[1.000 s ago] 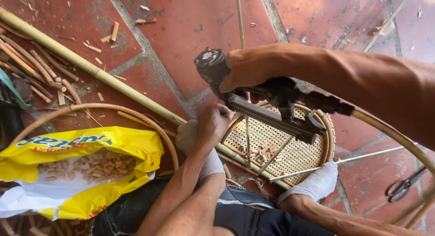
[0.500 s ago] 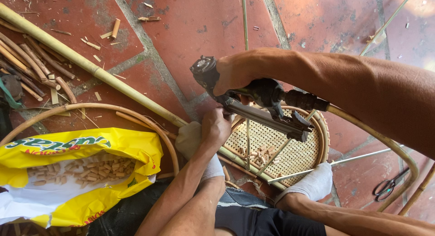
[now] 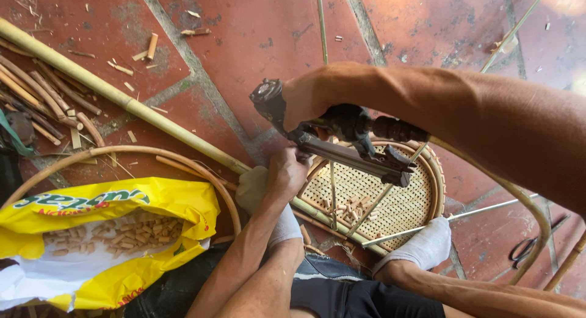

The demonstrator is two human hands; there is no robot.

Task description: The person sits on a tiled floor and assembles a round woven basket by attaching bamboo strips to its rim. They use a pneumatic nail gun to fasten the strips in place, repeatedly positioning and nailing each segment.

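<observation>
My right hand (image 3: 303,100) grips a black nail gun (image 3: 351,152), whose nose points down at the rim of a round woven rattan piece (image 3: 400,203). Directly below the gun's nose, my left hand (image 3: 285,173) pinches the rattan rim. Two feet in white socks, one on the left (image 3: 251,188) and one on the right (image 3: 422,246), press on the frame. Small wooden pegs (image 3: 349,207) lie on the weave. Thin cane rods (image 3: 332,193) cross over it.
A yellow plastic bag (image 3: 122,208) of short wooden pegs lies at lower left inside a bent rattan hoop (image 3: 122,151). A long bamboo pole (image 3: 122,100) runs diagonally over the red tile floor (image 3: 256,37). Cut sticks (image 3: 43,95) are piled at left. Scissors (image 3: 526,251) lie at right.
The nail gun and my right hand have shifted slightly left and down towards the rim. My left hand stays on the rattan.
</observation>
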